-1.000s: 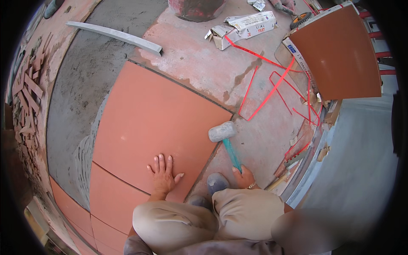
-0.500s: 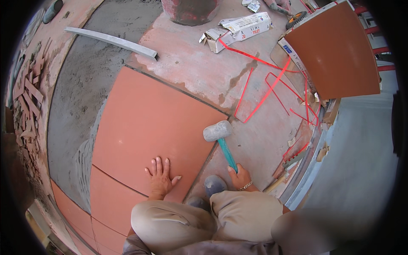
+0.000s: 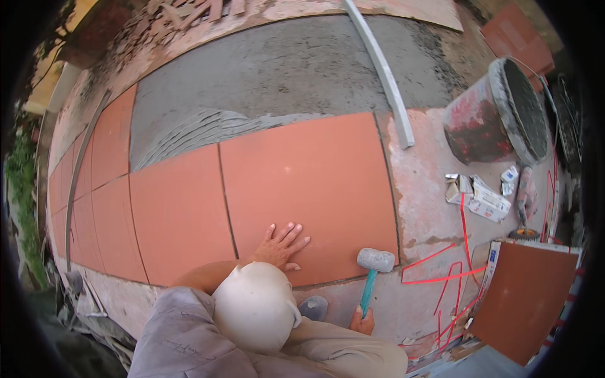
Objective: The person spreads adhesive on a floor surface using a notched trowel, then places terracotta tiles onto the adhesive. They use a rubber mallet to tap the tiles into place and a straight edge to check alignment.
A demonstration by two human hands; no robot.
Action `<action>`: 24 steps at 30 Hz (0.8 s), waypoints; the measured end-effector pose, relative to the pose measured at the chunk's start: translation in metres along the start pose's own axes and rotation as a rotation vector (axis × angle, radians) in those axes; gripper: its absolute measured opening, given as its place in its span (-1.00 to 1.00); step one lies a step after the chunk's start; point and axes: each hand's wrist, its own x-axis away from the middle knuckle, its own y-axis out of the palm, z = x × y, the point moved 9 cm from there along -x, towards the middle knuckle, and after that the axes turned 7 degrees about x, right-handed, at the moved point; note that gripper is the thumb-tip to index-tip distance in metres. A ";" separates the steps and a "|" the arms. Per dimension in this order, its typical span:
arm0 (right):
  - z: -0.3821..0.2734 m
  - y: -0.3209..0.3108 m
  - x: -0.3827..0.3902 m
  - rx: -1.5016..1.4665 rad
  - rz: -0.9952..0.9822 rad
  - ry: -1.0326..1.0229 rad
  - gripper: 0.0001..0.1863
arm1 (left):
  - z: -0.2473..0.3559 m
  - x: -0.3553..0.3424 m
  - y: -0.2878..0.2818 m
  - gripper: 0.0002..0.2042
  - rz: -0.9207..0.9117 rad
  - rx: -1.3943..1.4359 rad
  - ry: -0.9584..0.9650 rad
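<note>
My left hand (image 3: 280,249) lies with fingers spread on the large terracotta tile (image 3: 305,183), near its front edge. My right hand (image 3: 362,321) grips the teal handle of a rubber mallet (image 3: 376,259), whose grey head is over the tile's front right corner. A rounded pale shape (image 3: 252,302), not clearly made out, hides part of my left forearm. More tiles (image 3: 176,214) run leftward. Behind them is grey mortar (image 3: 283,69), partly ridged.
A long metal bar (image 3: 384,69) lies across the mortar. A stained bucket (image 3: 479,113), torn carton (image 3: 488,201), red straps (image 3: 457,274) and a brown tile on packaging (image 3: 523,296) are at right. Broken tile pieces (image 3: 183,12) lie at the back, a curved strip (image 3: 79,183) at far left.
The view has swung, now showing more of the tile row, mortar and bucket. My left hand still rests flat on the tile, and my right still grips the mallet.
</note>
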 end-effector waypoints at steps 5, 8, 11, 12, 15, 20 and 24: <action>-0.064 -0.004 -0.038 0.174 -0.075 -0.355 -0.62 | -0.043 0.048 0.010 0.00 -0.051 0.105 -0.297; -0.086 0.022 -0.066 0.415 -0.254 -0.436 -0.58 | -0.063 0.091 0.032 0.01 -0.119 0.155 -0.486; -0.099 0.030 -0.079 0.538 -0.271 -0.429 -0.57 | -0.081 0.117 0.040 0.06 -0.010 0.170 -0.591; -0.106 0.034 -0.079 0.552 -0.290 -0.459 -0.58 | -0.081 0.123 0.039 0.09 0.061 0.180 -0.580; -0.128 0.038 -0.086 0.626 -0.286 -0.517 -0.61 | -0.080 0.127 0.039 0.13 0.116 0.191 -0.555; -0.193 0.050 -0.106 0.437 -0.295 -0.660 -0.61 | -0.112 0.129 0.011 0.13 0.122 0.226 -0.520; -0.272 0.100 -0.126 0.260 -0.234 -0.857 -0.60 | -0.162 0.117 -0.018 0.15 0.122 0.235 -0.556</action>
